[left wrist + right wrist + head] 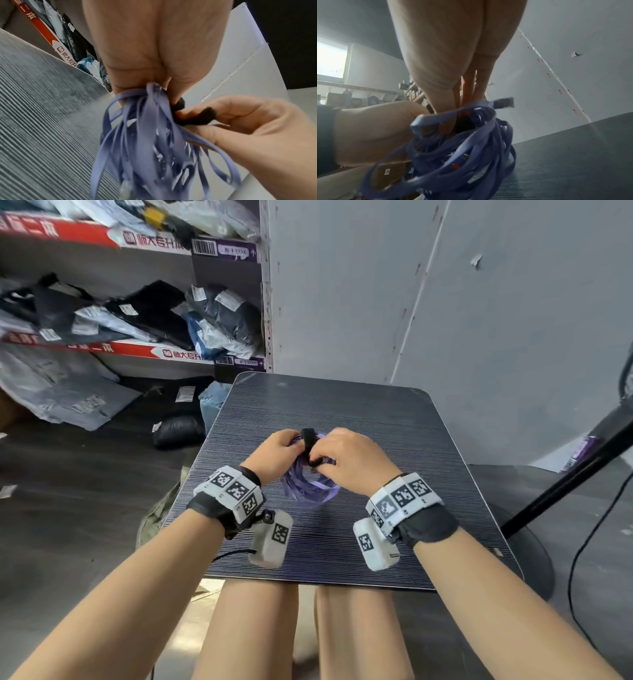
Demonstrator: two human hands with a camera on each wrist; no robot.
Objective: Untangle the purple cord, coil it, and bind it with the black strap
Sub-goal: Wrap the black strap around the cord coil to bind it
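The purple cord point(310, 487) hangs as a loose flat coil above the middle of the dark ribbed table point(342, 402). My left hand point(291, 445) grips the top of the bundle, its fingers curled round the strands. The black strap point(308, 440) crosses that same top part. My right hand point(320, 457) pinches the strap's end between thumb and fingers. In the left wrist view the strap point(197, 119) sits against the cord point(145, 135) in the right hand's pinch point(192, 121). The right wrist view shows the coil point(471, 148) and a cord plug point(503, 103) sticking out to the right.
Shelves with bagged parcels point(137, 313) stand at the back left, and more bags point(68, 392) lie on the floor beside the table. A grey wall point(445, 302) is behind the table. A black stand pole point(565, 484) and a cable run at the right.
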